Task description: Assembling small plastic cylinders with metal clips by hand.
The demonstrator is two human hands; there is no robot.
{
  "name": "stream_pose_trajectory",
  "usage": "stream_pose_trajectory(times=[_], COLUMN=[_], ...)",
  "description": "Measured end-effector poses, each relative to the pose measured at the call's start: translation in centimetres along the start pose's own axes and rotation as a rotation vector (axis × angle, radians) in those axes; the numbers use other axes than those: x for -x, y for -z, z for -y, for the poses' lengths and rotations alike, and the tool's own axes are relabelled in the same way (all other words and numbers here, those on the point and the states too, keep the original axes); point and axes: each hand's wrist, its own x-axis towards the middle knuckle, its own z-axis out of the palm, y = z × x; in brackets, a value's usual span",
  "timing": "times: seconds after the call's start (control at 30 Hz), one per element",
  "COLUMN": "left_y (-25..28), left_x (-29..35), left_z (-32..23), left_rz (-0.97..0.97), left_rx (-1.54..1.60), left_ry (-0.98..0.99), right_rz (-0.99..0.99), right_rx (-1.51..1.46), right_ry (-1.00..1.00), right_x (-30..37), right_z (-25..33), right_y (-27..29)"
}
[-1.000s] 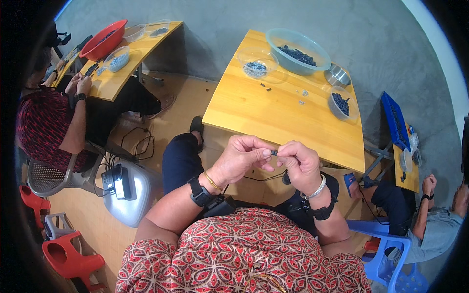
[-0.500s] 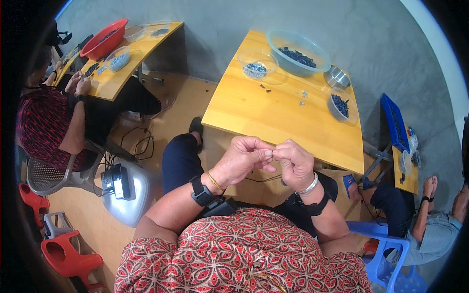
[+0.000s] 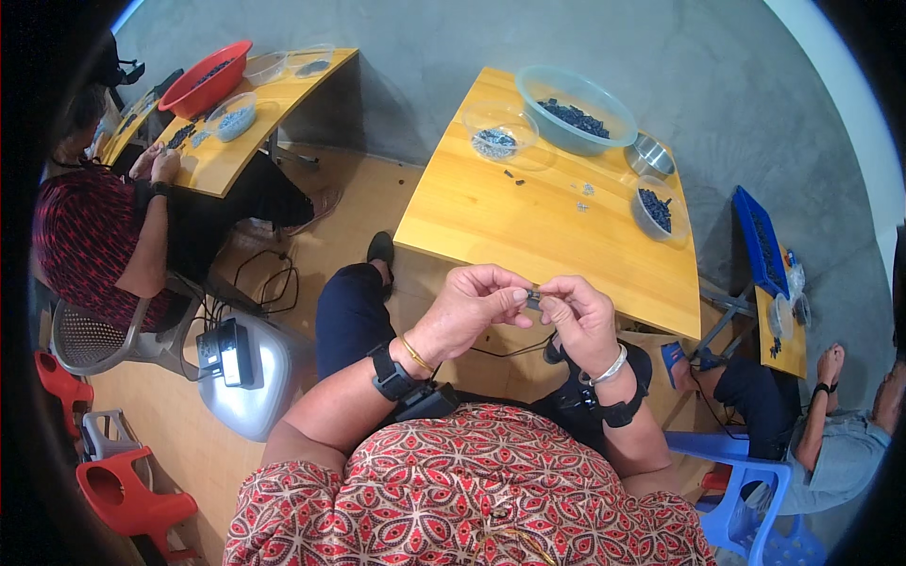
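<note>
Between my fingertips, just in front of the table's near edge, sits a small dark piece (image 3: 534, 297); its exact kind is too small to make out. My left hand (image 3: 475, 304) pinches it with thumb and forefinger. From the other side my right hand (image 3: 578, 316) grips the same piece, also in a pinch. Beyond my hands, a few small dark pieces (image 3: 514, 177) and some tiny clear or silvery bits (image 3: 582, 196) lie on the yellow table (image 3: 472, 226).
On the table stand a pale blue basin (image 3: 618, 127) of dark pieces, a clear tub (image 3: 467, 123) of silvery parts, a metal bowl (image 3: 651, 156) and a clear tub (image 3: 645, 217) of dark parts. Co-workers sit left and right. A grey stool (image 3: 245, 396) is at my left.
My right hand has turned and its fingers have shifted on the grip, so the dark piece now shows between my fingertips. My left hand has hardly moved.
</note>
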Motion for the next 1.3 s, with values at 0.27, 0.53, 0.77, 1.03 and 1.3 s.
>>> stream_pose_trajectory(times=[0.27, 0.53, 0.77, 1.03, 1.3], left_y=[-0.2, 0.2, 1.2, 3.0, 3.4], left_x=[-0.4, -2.3, -5.8, -10.5, -10.7], left_z=[-0.2, 0.8, 2.1, 3.3, 3.8], left_rz=[-0.024, -0.043, -0.102, -0.091, -0.078], left_rx=[0.016, 0.057, -0.289, -1.217, -1.411], left_ry=[0.021, 0.011, -0.109, -0.516, -0.583], right_rz=[-0.039, -0.098, -0.12, -0.21, -0.2], right_rx=[0.087, 0.038, 0.172, 0.583, 0.781], right_ry=[0.037, 0.009, 0.07, 0.242, 0.23], right_x=[-0.4, -1.3, -3.2, -5.6, -4.8], right_z=[-0.1, -2.5, -5.9, -10.8, -9.8], right_y=[-0.6, -0.6, 0.2, 1.1, 1.1])
